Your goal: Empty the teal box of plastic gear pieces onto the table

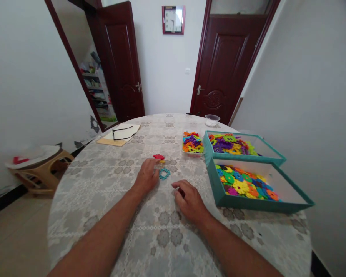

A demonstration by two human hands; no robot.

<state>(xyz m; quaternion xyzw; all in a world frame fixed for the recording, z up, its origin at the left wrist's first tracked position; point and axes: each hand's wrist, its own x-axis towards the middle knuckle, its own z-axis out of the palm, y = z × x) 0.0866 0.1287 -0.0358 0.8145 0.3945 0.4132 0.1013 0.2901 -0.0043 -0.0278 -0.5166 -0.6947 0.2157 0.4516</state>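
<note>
My left hand is closed near the middle of the table, its fingertips at a red toothed plastic piece and a small yellow piece. The fingers partly cover both, so the exact grip is hard to see. Just right of its thumb lies a teal toothed ring with an open centre. My right hand rests on the tablecloth a little nearer to me, fingers loosely bent, with a gap between thumb and forefinger and nothing visible in it.
Two teal boxes on the right hold colourful plastic flower and toothed pieces. Left of them is a small clear tub of similar pieces. Glasses lie on papers at back left. A clear bowl stands at the far edge.
</note>
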